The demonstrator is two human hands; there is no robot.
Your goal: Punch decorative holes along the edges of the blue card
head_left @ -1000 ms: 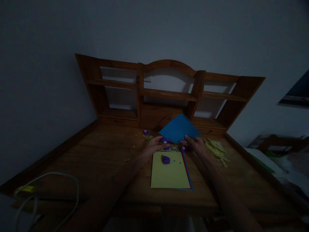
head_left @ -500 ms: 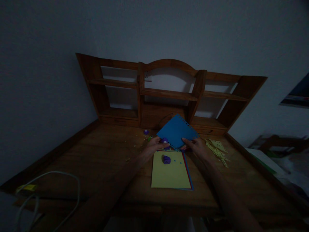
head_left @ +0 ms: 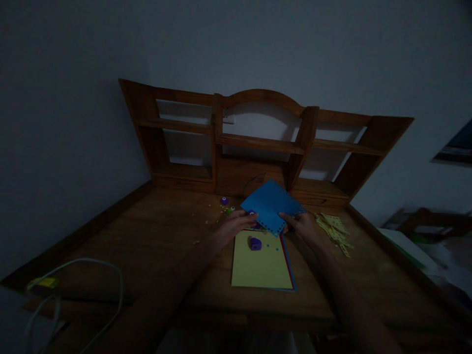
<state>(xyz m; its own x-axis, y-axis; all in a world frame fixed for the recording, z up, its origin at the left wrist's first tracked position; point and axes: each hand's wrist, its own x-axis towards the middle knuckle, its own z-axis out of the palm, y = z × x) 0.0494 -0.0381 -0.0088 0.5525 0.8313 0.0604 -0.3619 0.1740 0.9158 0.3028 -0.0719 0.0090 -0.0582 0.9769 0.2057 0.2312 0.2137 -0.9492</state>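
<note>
A square blue sheet of paper (head_left: 271, 201) is tilted above the desk, with small round holes along its edges. My right hand (head_left: 300, 223) pinches it near its right corner, thumb on top. My left hand (head_left: 238, 223) is closed round a small purple hole punch (head_left: 252, 213), mostly hidden by the fingers and set at the sheet's lower left edge. Below the hands lies a stack of coloured paper with a yellow sheet (head_left: 261, 268) on top. Another purple punch (head_left: 255, 244) and a few blue dots rest on that sheet.
Behind my left hand are a purple punch (head_left: 224, 200) and a green one (head_left: 230, 210) among pale paper dots. Punched yellow strips (head_left: 334, 228) lie at right. A wooden shelf unit (head_left: 258, 142) closes the back; a white cable (head_left: 120, 275) loops at left.
The blue sheet has shifted and turned slightly between my hands, so its row of holes along the lower edge shows more. Both hands keep their hold, and the view has moved a little.
</note>
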